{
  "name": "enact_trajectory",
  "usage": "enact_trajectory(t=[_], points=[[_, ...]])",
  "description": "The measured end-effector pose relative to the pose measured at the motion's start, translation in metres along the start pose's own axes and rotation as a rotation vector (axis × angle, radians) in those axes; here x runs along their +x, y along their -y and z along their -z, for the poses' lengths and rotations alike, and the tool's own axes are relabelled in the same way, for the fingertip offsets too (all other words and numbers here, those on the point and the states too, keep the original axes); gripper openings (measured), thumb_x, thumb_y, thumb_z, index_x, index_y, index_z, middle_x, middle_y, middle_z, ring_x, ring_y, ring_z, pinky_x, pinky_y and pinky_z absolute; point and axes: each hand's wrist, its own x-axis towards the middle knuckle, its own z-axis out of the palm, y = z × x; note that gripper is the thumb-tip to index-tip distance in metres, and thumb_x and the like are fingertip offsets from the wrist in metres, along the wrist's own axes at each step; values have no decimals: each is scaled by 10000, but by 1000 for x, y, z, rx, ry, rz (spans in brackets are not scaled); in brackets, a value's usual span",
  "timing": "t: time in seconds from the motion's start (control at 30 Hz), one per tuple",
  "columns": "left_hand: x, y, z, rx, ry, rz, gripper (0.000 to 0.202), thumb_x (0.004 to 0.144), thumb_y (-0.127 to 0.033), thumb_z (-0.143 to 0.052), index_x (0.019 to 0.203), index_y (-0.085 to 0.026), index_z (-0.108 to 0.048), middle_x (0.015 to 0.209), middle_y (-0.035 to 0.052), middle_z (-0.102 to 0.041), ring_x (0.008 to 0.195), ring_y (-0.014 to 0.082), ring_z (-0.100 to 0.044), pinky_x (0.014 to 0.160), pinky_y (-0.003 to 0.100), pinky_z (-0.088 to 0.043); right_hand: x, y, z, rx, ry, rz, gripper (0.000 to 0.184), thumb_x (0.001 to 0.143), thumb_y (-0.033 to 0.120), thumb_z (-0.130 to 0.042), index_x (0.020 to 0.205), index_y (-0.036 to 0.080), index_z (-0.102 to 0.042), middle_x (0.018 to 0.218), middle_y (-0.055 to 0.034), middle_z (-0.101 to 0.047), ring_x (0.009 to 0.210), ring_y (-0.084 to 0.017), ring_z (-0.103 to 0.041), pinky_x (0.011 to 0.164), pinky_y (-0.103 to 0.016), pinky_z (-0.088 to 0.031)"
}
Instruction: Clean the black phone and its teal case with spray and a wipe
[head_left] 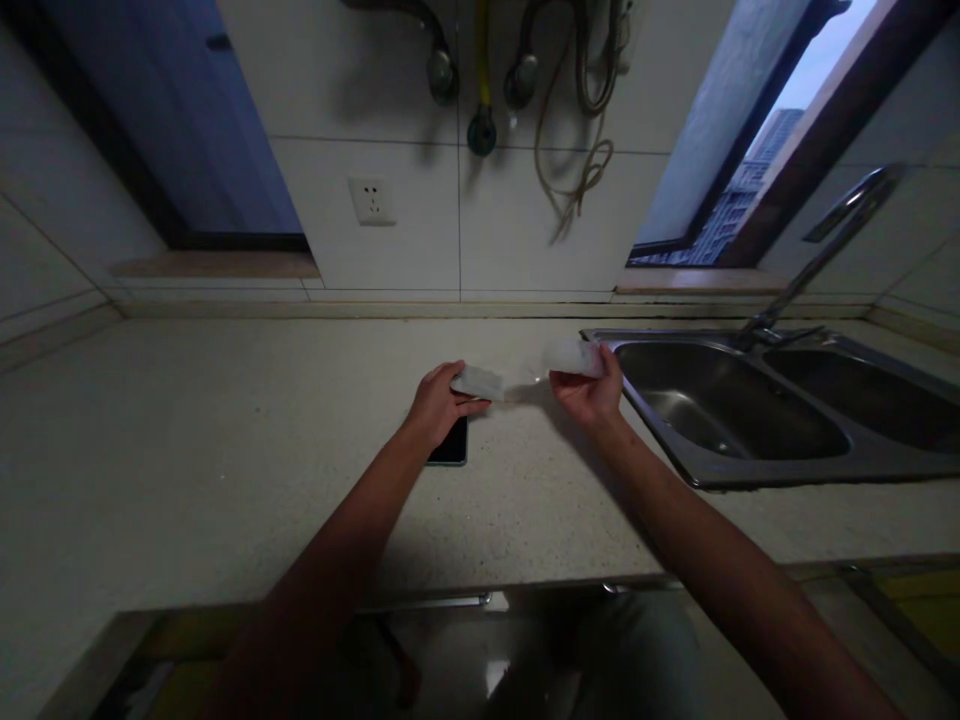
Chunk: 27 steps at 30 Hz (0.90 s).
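My left hand [437, 403] is closed on a small whitish translucent piece [478, 381], pinched between thumb and fingers above the countertop [225, 440]. My right hand [592, 390] is closed on a second whitish translucent piece [571, 356], held just left of the sink. A thin clear strip of the same material seems to stretch between the two pieces [525, 378]; what the material is I cannot make out. A dark phone [451, 445] lies flat on the counter under my left hand.
A steel double sink [757, 410] with a tall tap [832, 245] fills the right. A wall socket [372, 201], hoses and a cord [577, 150] hang on the tiled wall behind. Windows sit at the left and right.
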Motion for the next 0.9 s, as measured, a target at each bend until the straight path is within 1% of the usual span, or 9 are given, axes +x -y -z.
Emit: enact_trajectory(t=[0.07, 0.17, 0.27, 0.43, 0.53, 0.63, 0.7, 0.8, 0.9], points=[[0, 1, 5, 243, 37, -171, 99, 791, -268, -659, 744, -187, -627, 761, 48, -680, 764, 222, -669, 830, 462, -581, -2, -1, 0, -25, 7, -7, 190, 893, 392, -584, 857, 209, -618, 724, -2, -742, 650, -187, -719, 562, -322, -598], [0, 0, 13, 650, 91, -460, 40, 709, -244, -739, 684, -224, -715, 830, 55, -729, 897, 234, -655, 972, 416, -509, -3, -2, -1, -53, 12, -19, 185, 889, 388, -585, 852, 209, -617, 724, 1, -741, 652, -190, -723, 556, -324, -598], [1, -4, 21, 781, 139, -570, 38, 685, -219, -745, 677, -255, -757, 849, 54, -759, 910, 243, -657, 983, 390, -486, -4, -3, -1, -75, 15, -28, 184, 891, 384, -580, 849, 208, -615, 718, 2, -737, 655, -184, -722, 556, -317, -600], [3, -9, 24, 708, 150, -453, 80, 702, -266, -719, 664, -207, -757, 765, 53, -750, 735, 199, -648, 687, 279, -504, -4, -4, -2, -115, -7, -14, 186, 897, 386, -571, 854, 211, -616, 708, 11, -729, 656, -175, -715, 561, -310, -606], [6, -8, 21, 468, 150, -335, 167, 727, -324, -724, 655, -174, -708, 652, 23, -677, 608, 142, -589, 573, 232, -446, -4, -5, 0, -116, -1, -3, 209, 928, 375, -532, 837, 205, -614, 700, 5, -727, 640, -174, -711, 560, -317, -611], [10, -6, 18, 97, 126, -199, 160, 770, -292, -713, 701, -164, -648, 640, 8, -641, 586, 132, -597, 589, 237, -479, -3, -6, 2, -107, 12, 2, 205, 939, 366, -531, 848, 204, -616, 711, 1, -729, 655, -177, -716, 573, -329, -621], [11, -7, 18, -58, 90, -48, 124, 837, -246, -648, 747, -162, -626, 657, 26, -650, 610, 153, -630, 629, 271, -523, -2, -7, 2, -102, 19, 11, 194, 932, 383, -565, 877, 206, -621, 748, -5, -738, 696, -182, -726, 599, -345, -631], [12, -7, 18, -158, 66, 225, 212, 950, -239, -502, 807, -149, -630, 690, 73, -674, 624, 176, -658, 641, 302, -549, -3, -8, -1, -93, 62, 30, 190, 889, 402, -657, 915, 215, -629, 849, -25, -754, 813, -202, -740, 676, -386, -649], [12, -7, 18, -208, 93, 317, 298, 988, -329, -469, 852, -134, -648, 766, 111, -700, 665, 195, -683, 646, 308, -557, -6, -9, -5, -115, 100, 34, 150, 818, 269, -743, 904, 231, -627, 901, -15, -755, 874, -197, -738, 747, -392, -655]])
